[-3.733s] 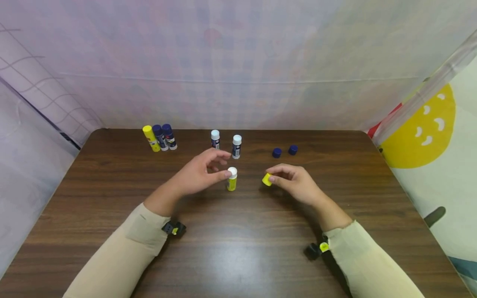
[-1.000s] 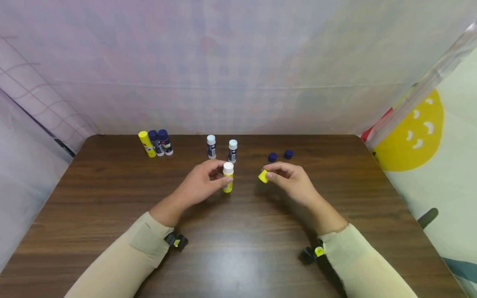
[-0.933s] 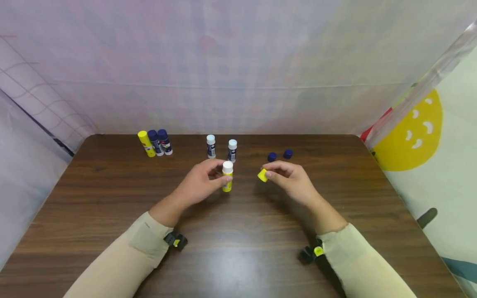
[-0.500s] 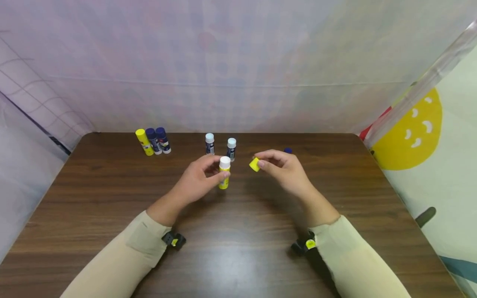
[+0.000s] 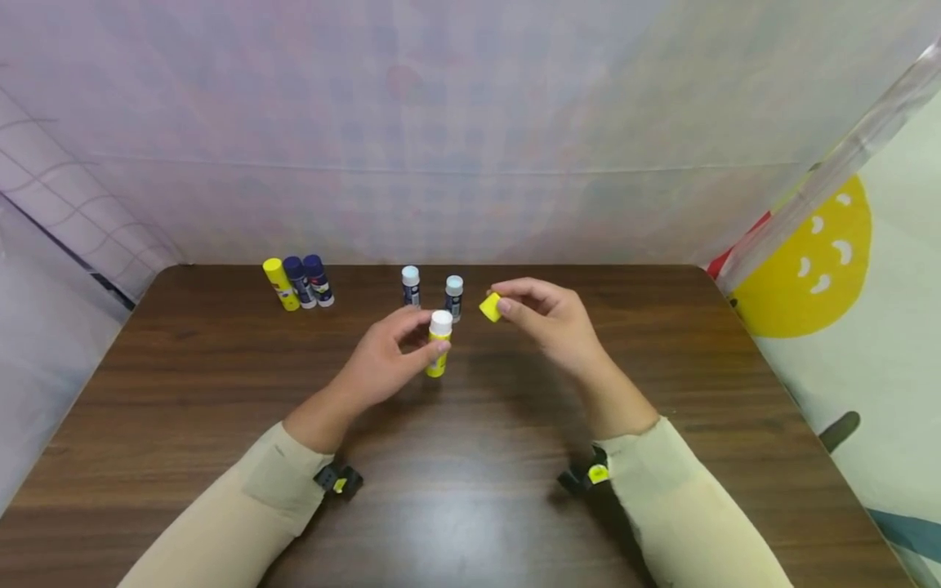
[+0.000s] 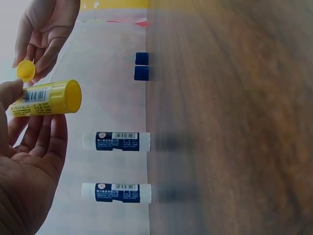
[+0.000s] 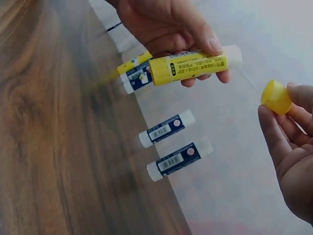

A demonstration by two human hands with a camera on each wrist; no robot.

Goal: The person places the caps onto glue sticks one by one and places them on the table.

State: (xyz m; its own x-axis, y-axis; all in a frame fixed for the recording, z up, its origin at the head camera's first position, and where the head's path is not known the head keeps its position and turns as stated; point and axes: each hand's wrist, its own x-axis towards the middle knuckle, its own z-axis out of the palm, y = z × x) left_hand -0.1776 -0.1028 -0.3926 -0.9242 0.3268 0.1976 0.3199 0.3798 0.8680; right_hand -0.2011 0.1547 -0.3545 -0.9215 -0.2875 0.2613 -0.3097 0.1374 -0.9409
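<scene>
My left hand [image 5: 382, 355] holds a yellow glue stick [image 7: 190, 67] between thumb and fingers, its white uncapped end up. In the left wrist view, the yellow base of this glue stick [image 6: 49, 98] is raised off the table. My right hand [image 5: 559, 327] pinches a small yellow cap [image 5: 490, 307] by thumb and fingertips, to the right of the white end and apart from it. The cap's hollow opening shows in the left wrist view. Just behind the left hand stand two uncapped navy glue sticks with white tops, one left [image 5: 411, 286] and one right [image 5: 453, 298].
On the brown table [image 5: 456, 457], a capped yellow glue stick [image 5: 282, 284] and two capped navy ones [image 5: 318, 282] stand together at the back left. Two navy caps [image 6: 142, 66] lie at the back right, hidden behind the right hand in the head view. A curtain [image 5: 441, 163] hangs behind.
The left hand has taken hold of the yellow glue stick and lifted it, shifting slightly left. The right hand has moved left and away from the person with the yellow cap, covering the navy caps.
</scene>
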